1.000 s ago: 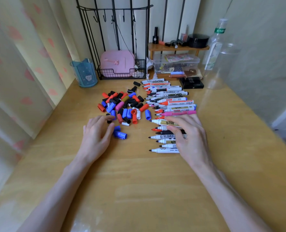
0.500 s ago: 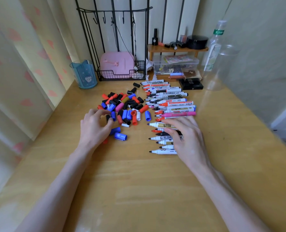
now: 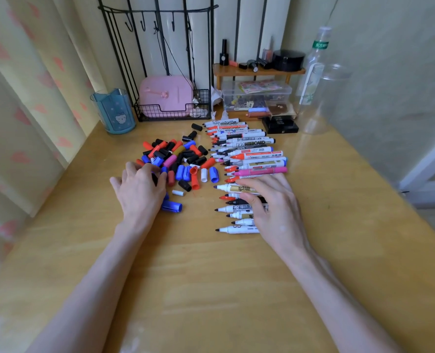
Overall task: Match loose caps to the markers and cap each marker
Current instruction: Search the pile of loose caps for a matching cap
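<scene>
Resting hand: right hand (image 3: pixel 275 207), fingers spread and loose, lying flat on markers, grasping nothing.
Under it: near end of the row of uncapped white-barrelled whiteboard markers (image 3: pixel 249 151); the rest of the row runs away beyond the fingertips, tips pointing toward the other hand.
Contacts: thumb on a black-barrelled marker (image 3: pixel 236 202), forefinger on a gold-labelled white marker (image 3: pixel 233 188).
Left hand (image 3: pixel 140 189): fingers curled down on the pile's near-left corner.
Grip: small black plastic cap (image 3: pixel 154 178) shows between thumb and forefinger, looks pinched, mostly hidden.
Pile: loose heap of red, blue, black and pink plastic caps (image 3: pixel 178 159), beyond and right of that pinch, touching the fingertips.
Strays: blue cylindrical cap (image 3: pixel 171 207) just wrist-side of the thumb; short white cap (image 3: pixel 178 192) right of the thumb tip.
Surface: tan wooden tabletop (image 3: pixel 211 276).
</scene>
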